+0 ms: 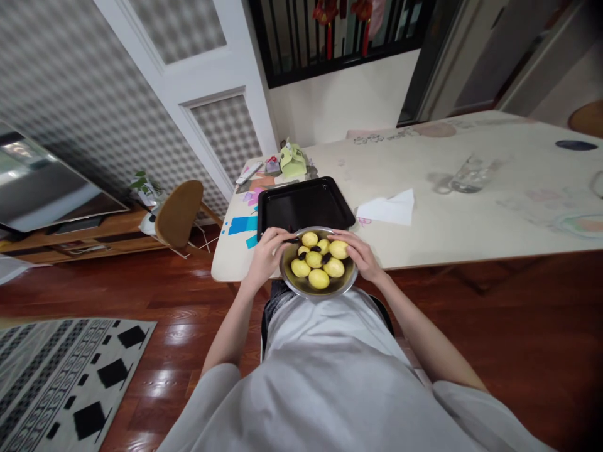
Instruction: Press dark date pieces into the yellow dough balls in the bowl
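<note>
A round metal bowl [349, 281] sits at the near edge of the table, filled with several yellow dough balls [319, 278] and a few small dark pieces. My left hand [267, 252] grips the bowl's left rim, fingers curled, with a thin dark utensil [291, 240] at its fingertips. My right hand [358, 251] rests on the right side, its fingers closed over one yellow ball [338, 249]. An empty black baking tray [301, 204] lies just behind the bowl.
The long cream table [447, 213] carries a white paper napkin [389, 208], a clear glass [467, 179], coloured paper scraps [242, 225] and a green packet [293, 161]. A wooden chair [178, 212] stands left on the wood floor; a patterned rug [61, 376] lies lower left.
</note>
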The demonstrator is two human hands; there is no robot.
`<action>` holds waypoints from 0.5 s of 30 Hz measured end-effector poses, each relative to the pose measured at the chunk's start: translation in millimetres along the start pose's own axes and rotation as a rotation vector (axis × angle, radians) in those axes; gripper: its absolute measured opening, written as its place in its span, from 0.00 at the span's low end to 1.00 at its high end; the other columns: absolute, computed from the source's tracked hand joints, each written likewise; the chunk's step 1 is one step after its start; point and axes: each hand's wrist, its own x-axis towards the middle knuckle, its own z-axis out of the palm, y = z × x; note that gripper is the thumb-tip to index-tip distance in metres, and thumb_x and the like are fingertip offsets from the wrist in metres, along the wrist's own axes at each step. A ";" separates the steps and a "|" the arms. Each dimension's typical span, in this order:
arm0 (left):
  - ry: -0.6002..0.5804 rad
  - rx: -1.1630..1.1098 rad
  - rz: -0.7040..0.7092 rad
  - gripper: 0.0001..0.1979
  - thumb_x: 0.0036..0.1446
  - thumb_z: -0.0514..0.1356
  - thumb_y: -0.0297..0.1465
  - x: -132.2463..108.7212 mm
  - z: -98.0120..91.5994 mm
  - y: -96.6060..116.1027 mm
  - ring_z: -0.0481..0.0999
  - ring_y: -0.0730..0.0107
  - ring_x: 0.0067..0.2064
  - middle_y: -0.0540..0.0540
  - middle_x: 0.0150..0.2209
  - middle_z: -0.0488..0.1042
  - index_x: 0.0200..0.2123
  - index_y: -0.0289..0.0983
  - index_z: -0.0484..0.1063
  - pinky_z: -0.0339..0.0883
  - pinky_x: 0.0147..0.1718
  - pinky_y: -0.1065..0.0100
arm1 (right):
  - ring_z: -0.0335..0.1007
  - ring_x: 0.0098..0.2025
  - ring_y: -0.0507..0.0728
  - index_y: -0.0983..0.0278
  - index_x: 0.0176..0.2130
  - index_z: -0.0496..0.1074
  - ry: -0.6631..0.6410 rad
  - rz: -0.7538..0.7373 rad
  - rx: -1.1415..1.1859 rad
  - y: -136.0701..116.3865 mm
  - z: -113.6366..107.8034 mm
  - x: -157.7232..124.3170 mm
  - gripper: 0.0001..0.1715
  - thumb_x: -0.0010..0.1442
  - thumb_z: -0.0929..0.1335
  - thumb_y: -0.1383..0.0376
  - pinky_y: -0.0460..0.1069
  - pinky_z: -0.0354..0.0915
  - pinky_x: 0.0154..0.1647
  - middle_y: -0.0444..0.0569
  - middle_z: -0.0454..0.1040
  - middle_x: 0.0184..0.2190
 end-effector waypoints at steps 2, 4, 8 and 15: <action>-0.136 -0.063 0.075 0.14 0.73 0.56 0.31 -4.8 -2.2 14.0 0.76 0.59 0.53 0.41 0.50 0.78 0.56 0.42 0.78 0.71 0.56 0.58 | 0.68 0.67 0.67 0.55 0.59 0.78 0.001 0.004 -0.001 0.1 0.2 0.1 0.29 0.74 0.60 0.45 0.66 0.61 0.72 0.54 0.76 0.62; -0.260 -0.083 0.137 0.15 0.74 0.56 0.31 -8.5 -1.0 20.7 0.76 0.59 0.54 0.41 0.51 0.79 0.58 0.43 0.77 0.70 0.57 0.56 | 0.69 0.67 0.67 0.55 0.59 0.78 0.003 0.008 -0.006 0.7 0.5 0.0 0.29 0.74 0.60 0.45 0.66 0.61 0.72 0.54 0.76 0.62; -0.356 -0.065 0.173 0.16 0.73 0.56 0.30 -10.9 2.7 18.8 0.75 0.56 0.58 0.41 0.52 0.80 0.59 0.43 0.76 0.67 0.61 0.53 | 0.69 0.67 0.67 0.56 0.59 0.78 -0.002 -0.009 -0.008 1.4 0.4 0.1 0.28 0.75 0.60 0.46 0.66 0.62 0.71 0.54 0.77 0.62; -0.413 -0.048 0.149 0.18 0.71 0.58 0.28 -11.4 -0.2 15.2 0.73 0.53 0.61 0.42 0.53 0.81 0.60 0.46 0.76 0.66 0.62 0.50 | 0.68 0.67 0.67 0.55 0.59 0.78 -0.010 -0.007 -0.018 1.2 -0.4 0.6 0.29 0.75 0.60 0.46 0.66 0.62 0.71 0.54 0.77 0.62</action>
